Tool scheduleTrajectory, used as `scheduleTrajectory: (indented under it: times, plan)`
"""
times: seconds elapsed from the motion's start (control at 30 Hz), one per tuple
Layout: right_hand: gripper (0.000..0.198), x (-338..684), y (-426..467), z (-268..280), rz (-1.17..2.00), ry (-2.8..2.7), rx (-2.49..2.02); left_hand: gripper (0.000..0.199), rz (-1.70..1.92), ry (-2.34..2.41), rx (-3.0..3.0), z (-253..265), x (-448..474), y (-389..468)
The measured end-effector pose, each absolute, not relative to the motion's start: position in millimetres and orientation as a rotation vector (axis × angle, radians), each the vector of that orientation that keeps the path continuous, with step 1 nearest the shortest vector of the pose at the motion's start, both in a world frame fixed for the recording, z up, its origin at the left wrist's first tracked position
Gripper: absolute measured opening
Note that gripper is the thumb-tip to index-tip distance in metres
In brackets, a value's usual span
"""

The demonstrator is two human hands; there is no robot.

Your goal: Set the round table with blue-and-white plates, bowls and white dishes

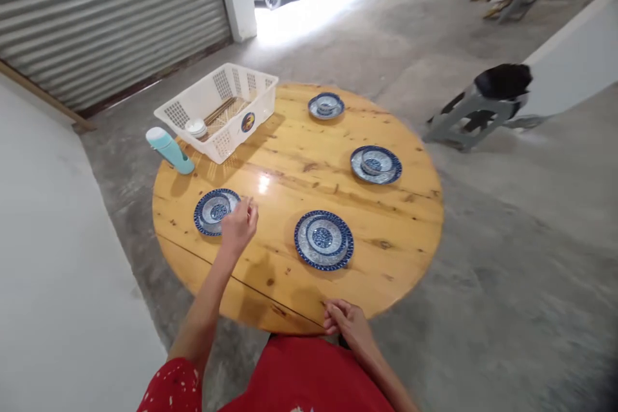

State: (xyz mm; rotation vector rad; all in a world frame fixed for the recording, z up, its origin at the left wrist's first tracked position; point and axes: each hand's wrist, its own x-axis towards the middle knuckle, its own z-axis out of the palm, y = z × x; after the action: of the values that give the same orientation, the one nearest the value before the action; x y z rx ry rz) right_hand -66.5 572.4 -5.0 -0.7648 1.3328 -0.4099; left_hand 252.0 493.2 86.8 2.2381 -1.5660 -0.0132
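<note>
My left hand (240, 225) is closed, fingers curled together, over the right edge of a blue-patterned plate (203, 226). A small bowl (215, 209) rests on that plate. Whether these fingers hold anything is hidden. Near the front table edge, my right hand (347, 322) is also closed, thumb against the fingers; its inside cannot be seen. Just beyond it lies another blue-patterned plate (303, 250), with a bowl (326, 237) on top. Two more such settings stand farther off: a plate (393, 170) with a bowl (376, 161), and a plate (316, 114) with a bowl (327, 103).
A white plastic basket (229, 147) at the table's back left contains white dishes (196, 127) and chopsticks (222, 109). Beside it stands a light-blue bottle (171, 151). The round wooden table (290, 183) has a grey stool (470, 116) to its right. A white wall (62, 238) is at left.
</note>
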Motion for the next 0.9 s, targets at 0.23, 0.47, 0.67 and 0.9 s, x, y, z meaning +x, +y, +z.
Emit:
scheduleTrajectory:
  times: [0.23, 0.47, 0.67, 0.9]
  plan:
    - [0.047, -162, 556, -29, -0.509, 1.213, -0.758, 0.035, -0.335, -1.932, 1.855, 32, 74, 545]
    - [0.050, -333, 577, -43, -0.774, 1.435, -0.510, 0.032, -0.619, -2.124, 1.592, 4, -126, 544]
    - [0.057, -446, 600, -49, -0.827, 1.579, -0.354, 0.030, -0.620, -2.308, 1.462, 12, -206, 514]
    - [0.054, -483, 548, -47, -0.910, 1.583, -0.348, 0.033, -0.624, -2.294, 1.498, 0, -239, 458]
